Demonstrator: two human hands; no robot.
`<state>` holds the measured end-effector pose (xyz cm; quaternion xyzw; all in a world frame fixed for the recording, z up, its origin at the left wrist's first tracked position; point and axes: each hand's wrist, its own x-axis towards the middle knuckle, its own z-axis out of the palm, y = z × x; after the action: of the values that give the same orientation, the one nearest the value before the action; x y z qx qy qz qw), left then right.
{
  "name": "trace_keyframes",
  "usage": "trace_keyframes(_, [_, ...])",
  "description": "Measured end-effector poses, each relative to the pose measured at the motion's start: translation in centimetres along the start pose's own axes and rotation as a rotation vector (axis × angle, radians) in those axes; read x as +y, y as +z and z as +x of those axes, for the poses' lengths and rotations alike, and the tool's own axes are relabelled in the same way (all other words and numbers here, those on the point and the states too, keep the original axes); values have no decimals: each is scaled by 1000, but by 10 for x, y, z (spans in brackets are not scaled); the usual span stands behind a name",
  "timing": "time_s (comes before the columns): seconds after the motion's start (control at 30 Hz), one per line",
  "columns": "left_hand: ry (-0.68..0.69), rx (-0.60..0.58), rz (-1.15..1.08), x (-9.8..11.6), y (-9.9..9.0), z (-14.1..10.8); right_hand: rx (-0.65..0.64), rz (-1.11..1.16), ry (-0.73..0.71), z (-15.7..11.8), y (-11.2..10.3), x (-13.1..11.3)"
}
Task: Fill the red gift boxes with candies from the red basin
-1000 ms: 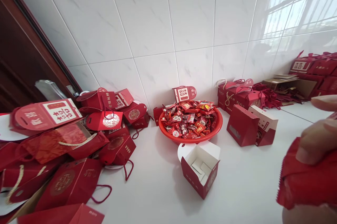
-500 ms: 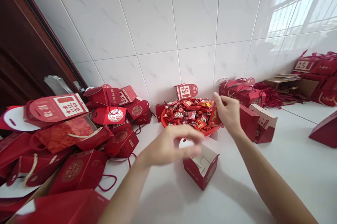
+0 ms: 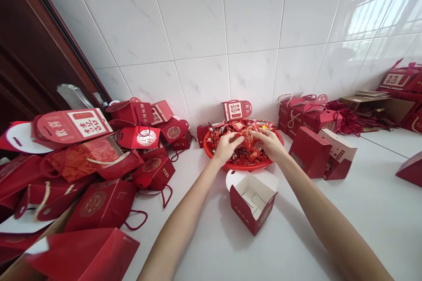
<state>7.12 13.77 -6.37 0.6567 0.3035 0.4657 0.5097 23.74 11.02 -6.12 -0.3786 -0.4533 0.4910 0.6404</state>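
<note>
Both my hands are over a red bowl (image 3: 227,166) heaped with wrapped candies. Between them is a red packet with gold print (image 3: 248,138). My left hand (image 3: 228,147) pinches its left side with thumb and fingers. On the other side, my right hand (image 3: 270,142) has its fingers closed at the packet's right edge. In front of the bowl, an open red box (image 3: 252,206) stands upright with its white inside showing and its flaps folded out.
Red gift boxes (image 3: 99,204) with cord handles are piled on the left. Right of the bowl stand an upright red box (image 3: 310,151) and a white-and-red one (image 3: 341,153). More boxes and ribbons (image 3: 349,116) lie farther right by the tiled wall.
My left hand has moved from above the open box up to the bowl and closed on the packet. My right hand has come lower and inward. The view has shifted slightly.
</note>
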Motion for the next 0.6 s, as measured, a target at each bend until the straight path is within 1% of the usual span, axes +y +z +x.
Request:
trace_keyframes(0.03, [-29, -17, -1, 0, -2, 2, -11, 23, 3, 1, -2, 1])
trace_keyframes(0.07, [-56, -32, 20, 0, -3, 3, 5, 56, -7, 3, -4, 2])
trace_keyframes(0.13, [-87, -56, 121, -1, -5, 1, 98, 159, -39, 7, -9, 5])
trace_keyframes(0.2, [-79, -97, 305, -1, -8, -2, 187, 282, -51, 13, -16, 8])
trace_keyframes(0.27, [-49, -150, 526, 1, -10, -5, 228, 370, -52, 19, -22, 10])
trace_keyframes(0.37, [-4, -263, 806, 6, -11, -3, 249, 411, -60, 24, -28, 12])
trace_keyframes(0.47, [32, -385, 999, 7, -8, 3, 262, 428, -53, 24, -28, 12])
trace_keyframes(0.53, [51, -404, 1088, 5, -4, 8, 258, 439, -20, 22, -26, 11])
trace_keyframes(0.6, [70, -389, 1120, 1, -1, 11, 244, 438, 18, 20, -24, 9])
